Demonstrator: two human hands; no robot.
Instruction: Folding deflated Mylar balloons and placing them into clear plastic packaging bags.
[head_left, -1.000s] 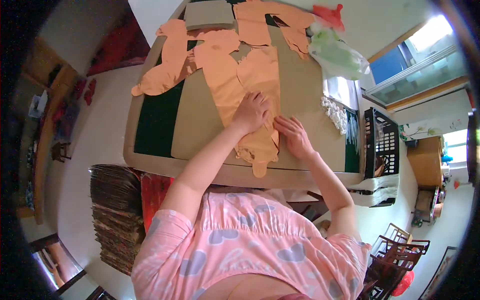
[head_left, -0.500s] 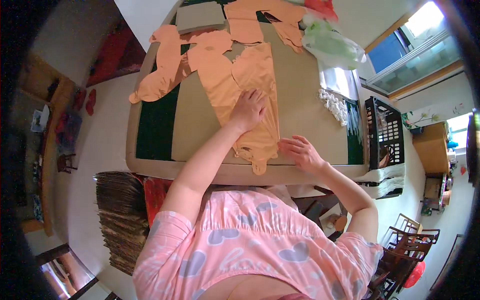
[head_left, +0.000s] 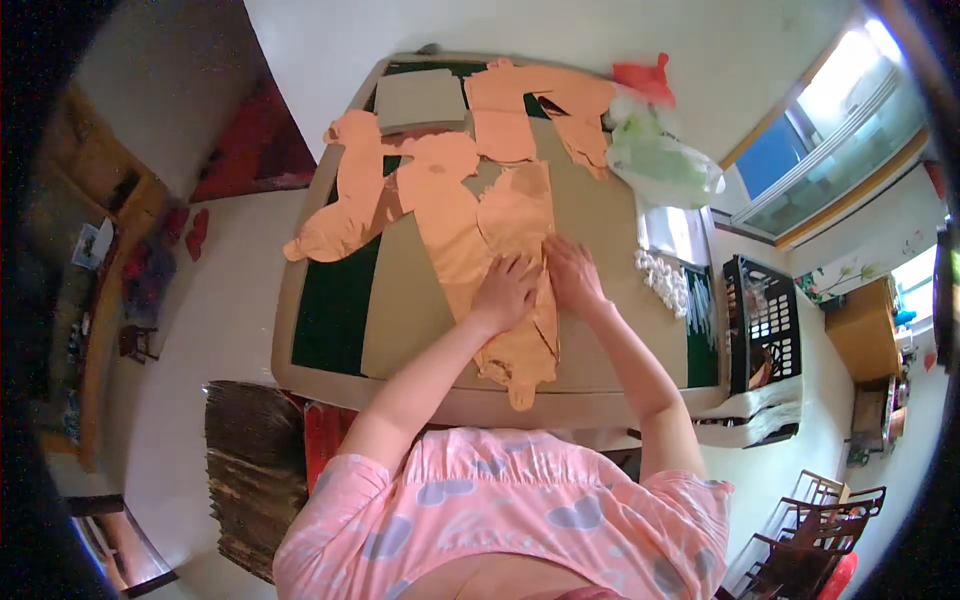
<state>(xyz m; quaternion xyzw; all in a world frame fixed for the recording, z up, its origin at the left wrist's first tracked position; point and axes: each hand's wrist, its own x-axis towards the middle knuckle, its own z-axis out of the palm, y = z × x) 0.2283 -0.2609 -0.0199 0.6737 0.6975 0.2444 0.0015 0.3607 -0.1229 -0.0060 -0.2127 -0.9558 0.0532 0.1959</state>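
A flat, shiny orange foil balloon (head_left: pixel 456 245) lies spread on the table, its limb-like parts reaching to the far left. One folded section of it runs down toward the near edge, ending in a narrow tab. My left hand (head_left: pixel 507 294) presses on that section, palm down, fingers stretched and slightly bent. Beside it, my right hand (head_left: pixel 574 274) lies along the section's right edge, its fingers extended onto the foil. Neither hand grips anything. My palms cover part of the foil.
More orange foil (head_left: pixel 500 115) lies at the far side beside a grey-brown stack (head_left: pixel 420 100). To the right are a plastic bag (head_left: pixel 660 155), small white pieces (head_left: pixel 662 282) and a black crate (head_left: pixel 765 320). A cardboard stack (head_left: pixel 255 470) stands left below the table (head_left: pixel 440 398).
My right hand has moved from the near right corner of the foil up along its right edge, beside my left hand. My left hand still rests on the foil. The view has shifted.
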